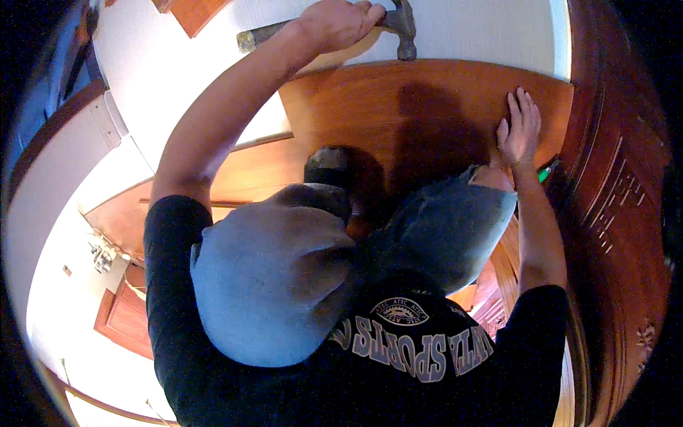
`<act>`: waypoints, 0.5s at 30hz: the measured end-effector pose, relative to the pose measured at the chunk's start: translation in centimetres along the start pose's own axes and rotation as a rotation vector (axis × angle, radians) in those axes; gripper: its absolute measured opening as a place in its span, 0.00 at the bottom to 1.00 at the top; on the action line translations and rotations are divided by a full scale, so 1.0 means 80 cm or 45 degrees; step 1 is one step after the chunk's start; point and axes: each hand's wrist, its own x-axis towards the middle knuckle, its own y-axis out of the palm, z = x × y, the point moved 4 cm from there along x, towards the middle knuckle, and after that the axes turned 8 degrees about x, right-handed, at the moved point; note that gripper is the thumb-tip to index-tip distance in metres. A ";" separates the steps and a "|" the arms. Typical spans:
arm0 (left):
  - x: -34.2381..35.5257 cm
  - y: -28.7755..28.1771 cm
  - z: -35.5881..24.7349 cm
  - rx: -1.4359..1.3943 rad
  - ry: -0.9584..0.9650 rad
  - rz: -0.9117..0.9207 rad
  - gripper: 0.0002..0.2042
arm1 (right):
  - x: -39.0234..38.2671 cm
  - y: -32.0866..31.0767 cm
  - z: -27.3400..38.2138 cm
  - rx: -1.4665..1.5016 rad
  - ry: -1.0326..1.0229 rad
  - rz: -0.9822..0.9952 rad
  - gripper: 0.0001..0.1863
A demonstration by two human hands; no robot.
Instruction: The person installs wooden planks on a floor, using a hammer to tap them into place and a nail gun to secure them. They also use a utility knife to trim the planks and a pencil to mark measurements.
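Near wooden board (356,107), left hand (336,25) clamped round hammer (404,30); right hand (521,132) outspread, resting on board.

Counted my left hand (334,27) and right hand (521,129), two in all; denim-clad legs (274,285), two; hammer (407,32), one. Also one shoe (327,167), one small green object (544,174), one black shirt (356,391).

Dark carved woodwork (626,228) fills the right side, near 1 green object (545,174), with 1 shiny cluster (103,254) at left.
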 end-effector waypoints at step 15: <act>0.080 0.005 -0.027 -0.096 -0.083 -0.109 0.10 | 0.006 0.002 0.036 0.094 0.017 0.009 0.33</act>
